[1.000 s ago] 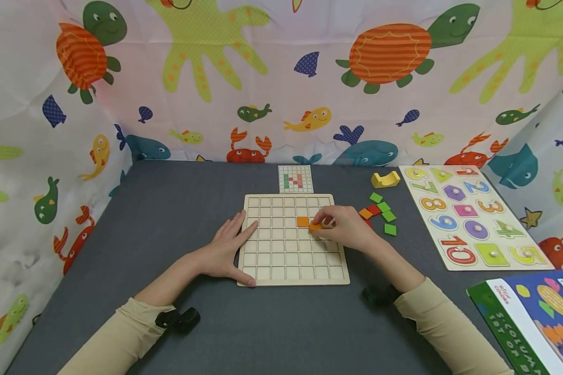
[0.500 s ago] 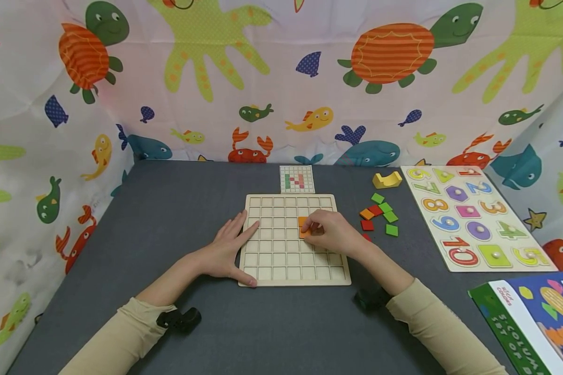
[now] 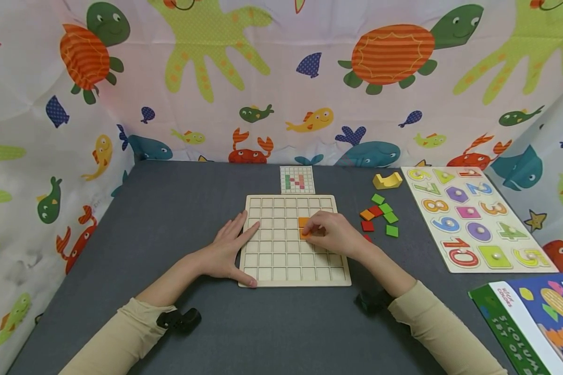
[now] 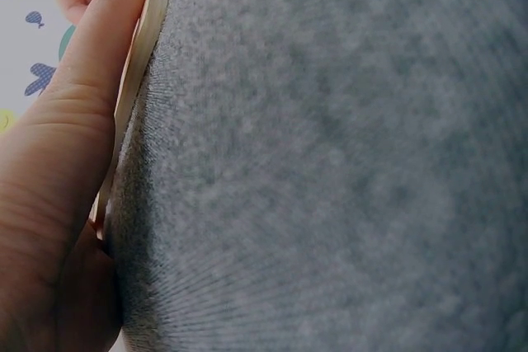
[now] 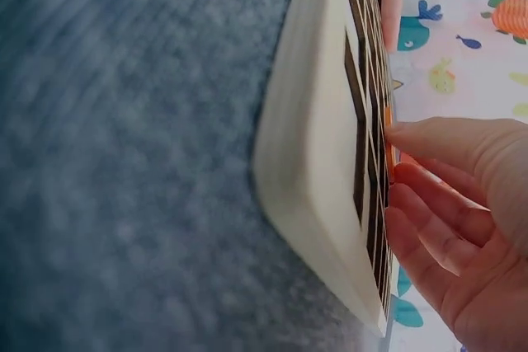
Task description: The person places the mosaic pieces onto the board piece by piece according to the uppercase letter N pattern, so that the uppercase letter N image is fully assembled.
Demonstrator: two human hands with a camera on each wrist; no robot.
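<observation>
A wooden grid board [image 3: 272, 260] lies flat in the middle of the dark table. My left hand [image 3: 222, 252] rests along its left side, fingers spread, thumb at the near left corner. One orange square tile [image 3: 303, 222] sits in a cell of the board. Directly below it is a second orange tile [image 3: 304, 234], which my right hand [image 3: 335, 234] holds at its right edge with curled fingers and thumb. In the right wrist view, the thumb touches the orange tile [image 5: 389, 133] at the board's surface. The fingers partly cover this tile.
A small pattern card [image 3: 297, 180] lies beyond the board. Loose green, red and orange tiles [image 3: 391, 230] are scattered to the right, near a yellow curved block [image 3: 387, 180]. Farther right are a number puzzle board [image 3: 464, 211] and a box [image 3: 530, 323].
My right hand has moved left with the second orange tile, bringing it below the first one. Over the last half second it has barely shifted. The left hand stays in place.
</observation>
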